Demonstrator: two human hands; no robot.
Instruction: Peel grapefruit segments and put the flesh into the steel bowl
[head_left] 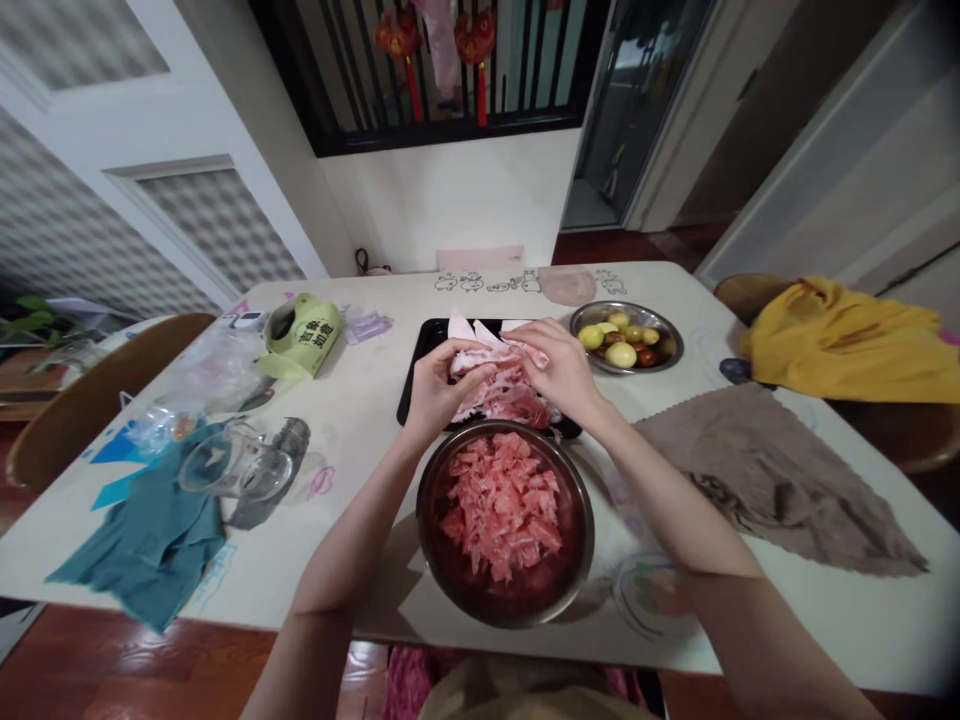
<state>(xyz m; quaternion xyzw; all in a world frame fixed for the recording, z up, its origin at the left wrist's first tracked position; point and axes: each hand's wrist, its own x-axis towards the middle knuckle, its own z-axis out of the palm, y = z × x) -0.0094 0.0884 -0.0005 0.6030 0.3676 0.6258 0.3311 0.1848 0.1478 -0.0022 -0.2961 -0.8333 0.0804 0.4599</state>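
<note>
My left hand and my right hand are both closed on a pink pomelo segment held over a black tray. The tray carries pink fruit pieces and pale peel scraps. Just in front of the tray, nearer to me, stands a large steel bowl filled with peeled pink fruit flesh. Both forearms reach over the table edge on either side of that bowl.
A smaller steel bowl of green and red fruit sits right of the tray. A brown cloth lies at right, a yellow cloth on a chair. At left are a glass jug, teal cloth, plastic bag and green pouch.
</note>
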